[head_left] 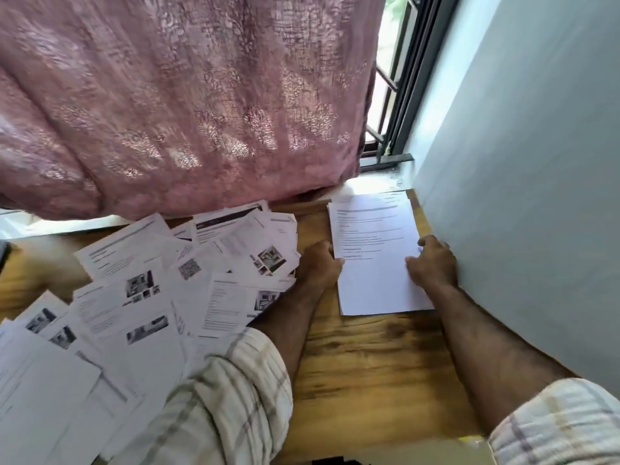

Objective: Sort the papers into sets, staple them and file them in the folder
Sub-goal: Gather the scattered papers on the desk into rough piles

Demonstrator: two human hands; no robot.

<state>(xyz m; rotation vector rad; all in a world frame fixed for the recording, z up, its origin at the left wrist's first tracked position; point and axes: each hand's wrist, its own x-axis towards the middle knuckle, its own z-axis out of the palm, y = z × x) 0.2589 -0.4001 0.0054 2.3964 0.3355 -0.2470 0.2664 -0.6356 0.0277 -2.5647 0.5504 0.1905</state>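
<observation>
Head view. You are working at a wood-grain brown tabletop (362, 364), pushed against a pale grey wall (536, 196) on your right.

Your left hand (318, 266) is resting at the left edge of a small neat stack of white printed sheets (375, 256), fingers curled against that edge; whether they are gripping it or only pressing, cannot tell. Your right hand (432, 263) is lying on the stack's right side, fingers bent, thumb on the top sheet. The stack is sitting flat in the far right corner of the tabletop, just beside the wall, slightly skewed.

A loose heap of white printed pages with small grey photos (151, 297) is spreading over the left half of the tabletop, overlapping every way; your left forearm, in a rolled checked cream sleeve (228, 397), is crossing its right fringe.

A dusty-pink patterned curtain (184, 102) is hanging behind the tabletop. A dark-framed window (399, 95) is showing at the curtain's right.
</observation>
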